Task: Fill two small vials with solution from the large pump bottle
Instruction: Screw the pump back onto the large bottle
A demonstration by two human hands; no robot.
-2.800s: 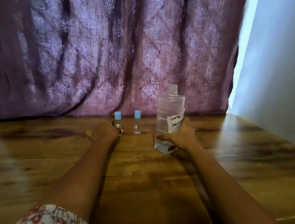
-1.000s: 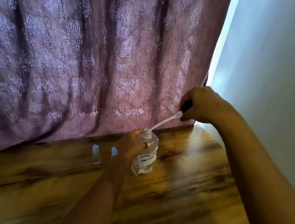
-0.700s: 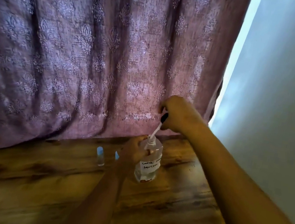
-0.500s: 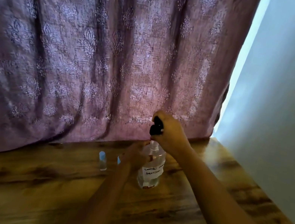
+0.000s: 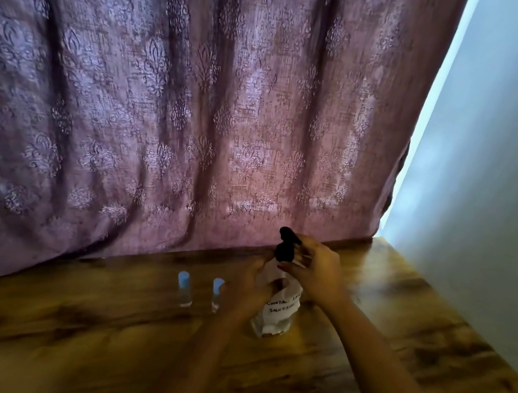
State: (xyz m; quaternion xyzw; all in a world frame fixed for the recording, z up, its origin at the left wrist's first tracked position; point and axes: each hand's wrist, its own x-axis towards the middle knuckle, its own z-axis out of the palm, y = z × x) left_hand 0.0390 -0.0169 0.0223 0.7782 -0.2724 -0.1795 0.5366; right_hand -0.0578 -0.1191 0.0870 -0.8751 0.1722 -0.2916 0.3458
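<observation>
Left hand [image 5: 244, 294] grips the pump bottle [image 5: 282, 309]; right hand [image 5: 317, 272] pinches the pump head [image 5: 285, 246], which should seat squarely before twisting.

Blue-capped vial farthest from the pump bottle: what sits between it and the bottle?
In the head view, the other blue-capped vial and the left hand, which holds the pump bottle.

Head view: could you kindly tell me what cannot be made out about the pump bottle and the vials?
All in the head view:
- Pump bottle: neck hidden by left hand and right hand, so the pump head seating is unclear.
- Bottle label: handwriting blurred, edge behind the left hand.
- Left vial, right vial: too small and blurred to show fill level.
</observation>
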